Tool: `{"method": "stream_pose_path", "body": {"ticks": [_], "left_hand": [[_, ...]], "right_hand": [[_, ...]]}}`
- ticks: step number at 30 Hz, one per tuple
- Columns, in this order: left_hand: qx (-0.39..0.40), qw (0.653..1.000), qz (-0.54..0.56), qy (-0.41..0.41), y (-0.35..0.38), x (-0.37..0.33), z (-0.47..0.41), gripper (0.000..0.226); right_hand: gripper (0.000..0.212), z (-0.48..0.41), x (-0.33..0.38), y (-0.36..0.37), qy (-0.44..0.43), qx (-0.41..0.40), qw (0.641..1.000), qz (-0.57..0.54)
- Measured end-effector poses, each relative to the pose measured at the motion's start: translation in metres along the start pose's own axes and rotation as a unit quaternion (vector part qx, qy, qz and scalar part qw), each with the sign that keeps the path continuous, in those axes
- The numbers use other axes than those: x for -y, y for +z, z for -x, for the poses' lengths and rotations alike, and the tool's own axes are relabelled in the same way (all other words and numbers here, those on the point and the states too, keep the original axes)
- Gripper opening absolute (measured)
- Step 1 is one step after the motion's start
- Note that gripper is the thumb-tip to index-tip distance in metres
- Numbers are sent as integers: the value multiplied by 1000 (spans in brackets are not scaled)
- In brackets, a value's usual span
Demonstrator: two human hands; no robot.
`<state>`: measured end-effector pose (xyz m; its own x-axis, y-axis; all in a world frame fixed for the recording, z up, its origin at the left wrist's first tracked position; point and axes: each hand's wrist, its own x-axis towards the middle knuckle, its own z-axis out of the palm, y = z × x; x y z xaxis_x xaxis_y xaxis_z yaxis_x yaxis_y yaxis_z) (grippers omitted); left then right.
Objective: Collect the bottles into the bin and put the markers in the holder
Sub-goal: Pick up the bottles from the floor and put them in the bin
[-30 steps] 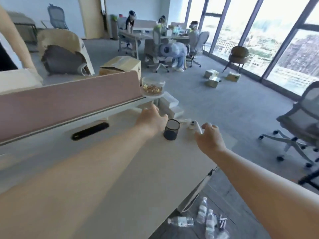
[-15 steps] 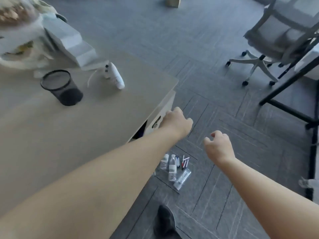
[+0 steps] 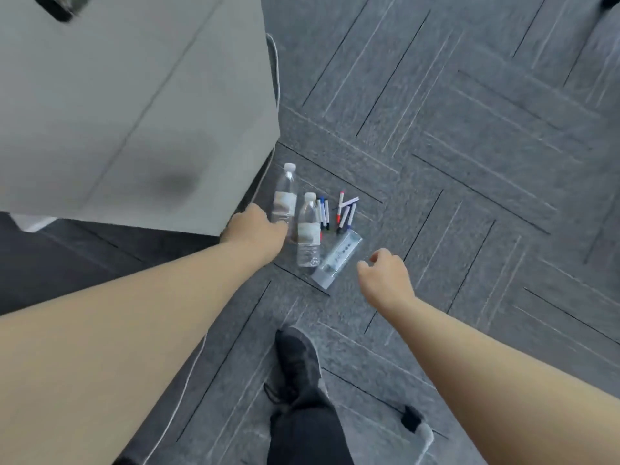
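Three clear plastic bottles lie on the grey carpet beside the desk: a left bottle (image 3: pixel 285 196), a middle bottle (image 3: pixel 308 229) and a right bottle (image 3: pixel 337 260). Several markers (image 3: pixel 342 213) with red and blue caps lie just beyond them. My left hand (image 3: pixel 256 231) covers the lower end of the left bottle; its fingers are hidden, so the grip is unclear. My right hand (image 3: pixel 385 275) hovers just right of the right bottle, loosely curled with the thumb apart and nothing in it. A dark, blurred mesh holder (image 3: pixel 62 6) shows at the top left on the desk. No bin is in view.
The pale desk (image 3: pixel 134 95) fills the upper left, its corner close to the bottles. A white cable (image 3: pixel 275 68) hangs along the desk's edge. My dark shoe and trouser leg (image 3: pixel 298 370) stand on the carpet below the bottles.
My view has swung from the desk top down to the floor. Both hands have dropped toward the bottles, the left one now touching the left bottle.
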<state>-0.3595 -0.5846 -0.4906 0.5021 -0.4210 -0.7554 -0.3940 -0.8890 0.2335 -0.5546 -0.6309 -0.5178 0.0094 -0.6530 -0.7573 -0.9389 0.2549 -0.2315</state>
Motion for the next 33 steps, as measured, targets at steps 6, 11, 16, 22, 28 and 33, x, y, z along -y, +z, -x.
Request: {"method": "stream_pose_path", "body": {"ticks": [6,11,16,22,28,33], "left_hand": [[-10,1000,12,-9,102,26,-94,49],[-8,999,50,-12,159,41,-137,51],[6,1000,19,3,188,58,-142,59],[20,1000,23,-3,208,28,-150,73],[6,997,39,-66,256,13,-182,71],[-5,996,44,-75,244,13,-165,66]], "right_hand": [[43,-122,-24,76,49,1,998,-44],[64,-193,-39,135,116,-3,987,-110],[60,-219,-63,175,91,58,989,-104],[55,-189,-83,123,61,-44,970,-230],[40,-180,-94,49,-24,-81,976,-203],[47,-166,-94,8,-39,-102,975,-194]]}}
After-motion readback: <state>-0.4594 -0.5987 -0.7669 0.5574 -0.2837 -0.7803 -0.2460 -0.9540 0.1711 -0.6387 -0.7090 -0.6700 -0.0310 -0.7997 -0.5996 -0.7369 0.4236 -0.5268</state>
